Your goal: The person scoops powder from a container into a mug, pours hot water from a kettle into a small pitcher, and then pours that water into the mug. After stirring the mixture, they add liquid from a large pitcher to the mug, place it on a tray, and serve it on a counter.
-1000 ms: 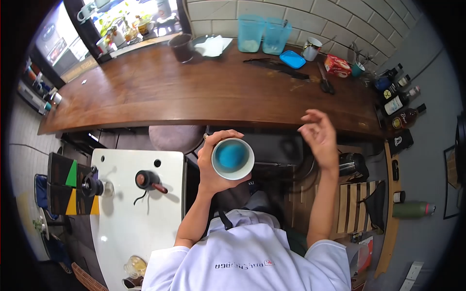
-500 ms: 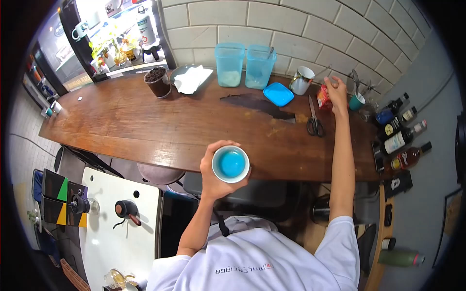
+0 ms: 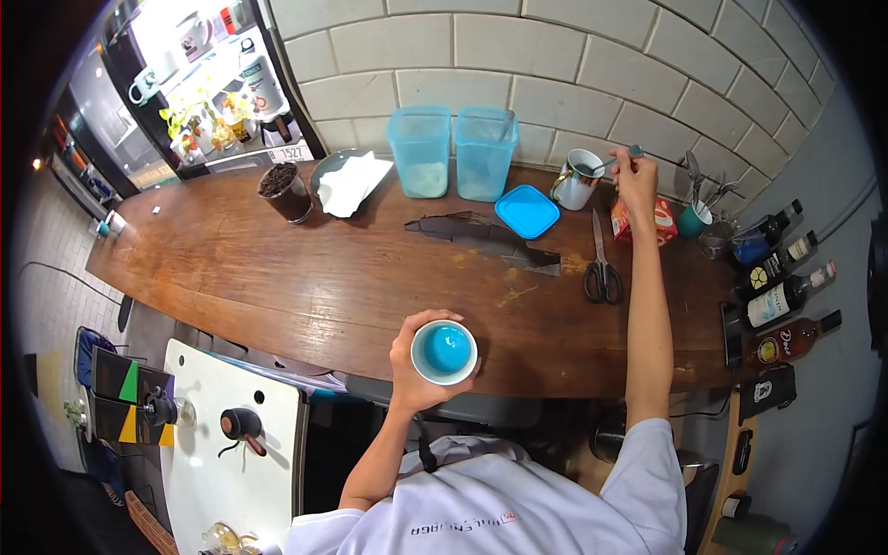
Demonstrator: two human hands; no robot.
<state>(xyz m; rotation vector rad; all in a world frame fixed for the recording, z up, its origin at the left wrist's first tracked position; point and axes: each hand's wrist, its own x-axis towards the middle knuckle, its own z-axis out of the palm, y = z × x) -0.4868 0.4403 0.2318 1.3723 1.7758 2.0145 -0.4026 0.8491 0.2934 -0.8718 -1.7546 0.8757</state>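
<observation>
My left hand (image 3: 416, 370) is wrapped around a white cup (image 3: 418, 350) with bright blue liquid (image 3: 448, 349) in it, held at the front edge of the wooden counter. Reaching across to the back right, my right hand (image 3: 636, 185) pinches the handle of a spoon (image 3: 610, 165) whose lower end goes into a patterned white mug (image 3: 575, 192). The mug hides the spoon's tip. Below my right hand is a red box (image 3: 659, 222), partly covered by my wrist. Black-handled scissors (image 3: 603, 277) lie just left of that forearm.
On the wooden counter (image 3: 305, 287) stand two blue containers (image 3: 421, 157), a blue lid (image 3: 527, 211), a dark torn sheet (image 3: 481, 239), a plate with white paper (image 3: 351, 183) and a cup of dark grounds (image 3: 285, 194). Several bottles (image 3: 777, 305) and a utensil cup (image 3: 694, 220) line the right.
The view has tilted, so the counter sits lower in the picture. My right hand now shows with the spoon in the mug. My left hand keeps the cup, roughly level.
</observation>
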